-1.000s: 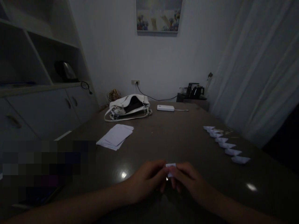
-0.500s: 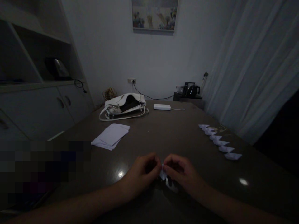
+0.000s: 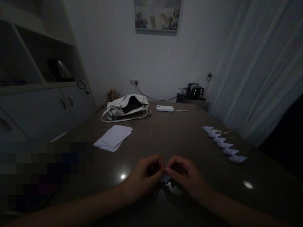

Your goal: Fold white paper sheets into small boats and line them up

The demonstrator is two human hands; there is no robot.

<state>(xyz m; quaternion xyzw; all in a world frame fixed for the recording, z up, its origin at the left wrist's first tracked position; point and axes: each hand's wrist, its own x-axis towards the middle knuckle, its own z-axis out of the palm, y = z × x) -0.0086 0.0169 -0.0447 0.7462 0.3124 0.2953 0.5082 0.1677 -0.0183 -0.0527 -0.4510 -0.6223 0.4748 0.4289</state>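
Observation:
On the dark table point(image 3: 170, 135), near its front edge, both hands meet over a small folded white paper piece point(image 3: 165, 178). My left hand point(image 3: 145, 176) pinches it from the left with curled fingers. From the right, my right hand point(image 3: 184, 176) pinches the same piece, thumb and fingertips pressed together. Most of the paper is hidden between the fingers. A row of several small folded white paper shapes point(image 3: 223, 144) lies to the right. A stack of white paper sheets point(image 3: 113, 138) lies to the left, farther back.
A white handbag point(image 3: 126, 107) lies at the table's far side, with a white power bank point(image 3: 165, 108) and cable beside it. A kettle point(image 3: 194, 92) stands in the far corner. Cabinets and shelves line the left wall; curtains point(image 3: 258, 72) hang on the right.
The paper piece went from flat between the fingertips to pinched lower near the table. Both hands drew closer, fingers curled tighter. The view shifted slightly.

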